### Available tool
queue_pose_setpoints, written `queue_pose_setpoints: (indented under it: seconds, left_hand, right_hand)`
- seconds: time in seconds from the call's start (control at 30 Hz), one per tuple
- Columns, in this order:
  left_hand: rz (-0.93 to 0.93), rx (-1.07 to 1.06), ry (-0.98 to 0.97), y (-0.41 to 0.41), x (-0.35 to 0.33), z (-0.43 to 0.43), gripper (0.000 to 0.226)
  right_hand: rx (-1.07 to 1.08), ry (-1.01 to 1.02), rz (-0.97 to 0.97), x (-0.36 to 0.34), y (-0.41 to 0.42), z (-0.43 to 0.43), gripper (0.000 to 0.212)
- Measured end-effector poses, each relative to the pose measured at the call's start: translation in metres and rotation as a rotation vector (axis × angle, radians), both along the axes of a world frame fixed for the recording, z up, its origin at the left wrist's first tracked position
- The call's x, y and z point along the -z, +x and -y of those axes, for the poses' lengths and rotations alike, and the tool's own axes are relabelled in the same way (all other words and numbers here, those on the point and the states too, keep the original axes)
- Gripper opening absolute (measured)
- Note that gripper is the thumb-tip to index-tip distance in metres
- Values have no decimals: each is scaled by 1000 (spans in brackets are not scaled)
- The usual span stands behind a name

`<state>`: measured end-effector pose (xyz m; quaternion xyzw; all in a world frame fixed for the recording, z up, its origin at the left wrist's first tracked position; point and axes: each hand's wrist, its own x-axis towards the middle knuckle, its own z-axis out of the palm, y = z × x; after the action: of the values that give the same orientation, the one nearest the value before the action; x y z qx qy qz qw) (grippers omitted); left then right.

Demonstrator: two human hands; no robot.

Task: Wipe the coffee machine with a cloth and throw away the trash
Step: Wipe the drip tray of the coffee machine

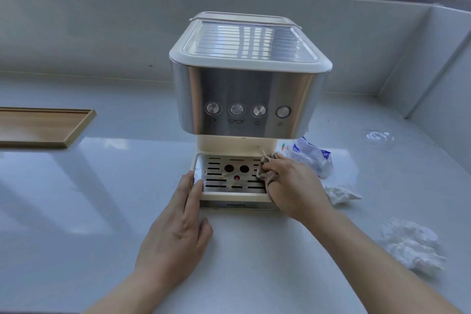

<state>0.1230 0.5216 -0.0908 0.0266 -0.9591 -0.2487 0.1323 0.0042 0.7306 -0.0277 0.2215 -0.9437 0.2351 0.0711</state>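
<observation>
A steel and cream coffee machine (248, 89) stands on the pale counter, its slotted drip tray (229, 178) facing me. My right hand (293, 183) is closed on a bunched beige cloth (265, 168) and presses it on the tray's right side. My left hand (183, 216) lies flat with fingers apart, its fingertips against the tray's front left corner. To the right of the machine lie a blue and white plastic wrapper (312, 157), a small crumpled tissue (340, 194) and a larger crumpled tissue (410, 245).
A shallow wooden tray (38, 126) sits at the left edge of the counter (102, 186). A clear plastic lid (378, 136) lies at the far right. A grey wall rises behind the machine and along the right side, under a window.
</observation>
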Motion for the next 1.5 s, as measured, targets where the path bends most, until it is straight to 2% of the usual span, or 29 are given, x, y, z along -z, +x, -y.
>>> queue_pose_setpoints:
  seconds: [0.1,0.27,0.4,0.43,0.53,0.6,0.7,0.87,0.93,1.07,1.17,1.3,1.5]
  left_hand:
    - [7,3,-9,0,0,1,74]
    - [12,0,0,-1,0,1,73]
    - [19,1,7,-1,0,1,75]
    - [16,4,10,0,-1,1,76]
    - [16,9,13,0,-3,2,75]
    - [17,10,15,-1,-2,2,75]
    - [16,4,18,-1,-3,1,75]
    - [17,9,11,-1,-4,1,75]
    - [21,9,9,-1,-4,1,74]
    - [9,11,14,-1,-3,1,74]
    - [8,3,29,-1,-1,2,75]
    - [8,17,29,-3,1,3,76]
    - [9,24,30,-3,1,4,76]
  right_hand:
    - [37,26,-51,3,-9,8,28]
    - [-165,-74,-64,-1,17,-18,27]
    - [28,-57,92,-5,-5,-9,33]
    - [38,-38,77,-6,-8,-1,31]
    - [-117,32,-31,-7,3,7,29]
    - [-223,37,0,-5,15,-11,31]
    - [-218,6,78,-9,8,-28,39]
    - [-116,60,-44,-8,-7,10,34]
    - [-167,26,-59,-4,-2,6,32]
    - [-343,-49,25,-5,14,-31,33]
    - [-222,-72,190,-10,-2,-32,34]
    - [-217,53,-46,-7,-7,14,24]
    - [-339,26,-95,6,18,-5,27]
